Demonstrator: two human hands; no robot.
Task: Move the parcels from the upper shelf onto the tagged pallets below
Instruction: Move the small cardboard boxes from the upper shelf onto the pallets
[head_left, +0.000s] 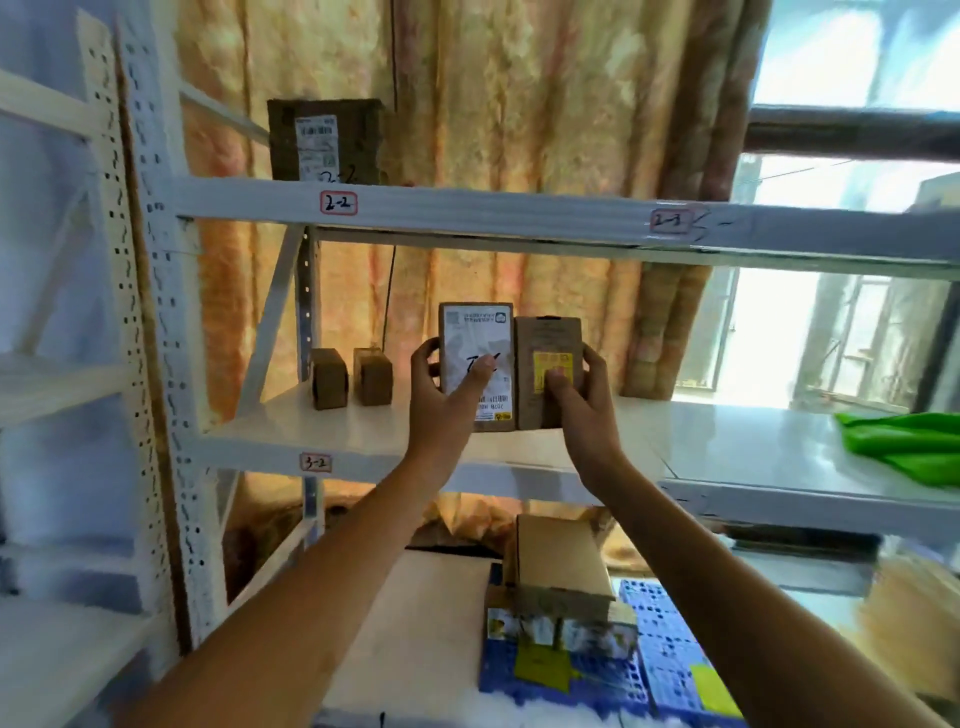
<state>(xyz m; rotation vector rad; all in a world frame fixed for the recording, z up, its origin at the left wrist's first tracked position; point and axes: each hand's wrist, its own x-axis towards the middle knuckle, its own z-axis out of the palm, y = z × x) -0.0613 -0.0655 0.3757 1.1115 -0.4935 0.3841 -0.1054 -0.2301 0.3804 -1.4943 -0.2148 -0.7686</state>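
Note:
Two upright parcels stand side by side on the middle shelf (363, 431) tagged 3-2. My left hand (441, 395) grips the white-labelled parcel (478, 338), thumb across its front. My right hand (576, 395) grips the brown parcel with a yellow sticker (550, 343), fingers behind its right edge. Two small brown parcels (328, 378) (372, 375) stand further left on the same shelf. A dark parcel marked 2-2 (324, 139) sits on the upper shelf (519, 208). Below, blue pallets (670, 670) with yellow tags carry a cardboard box (561, 561).
A white perforated rack upright (156, 364) rises at the left. A green bag (904, 441) lies on the shelf at the right. A patterned curtain (519, 93) hangs behind the rack and a window (852, 62) is at the right.

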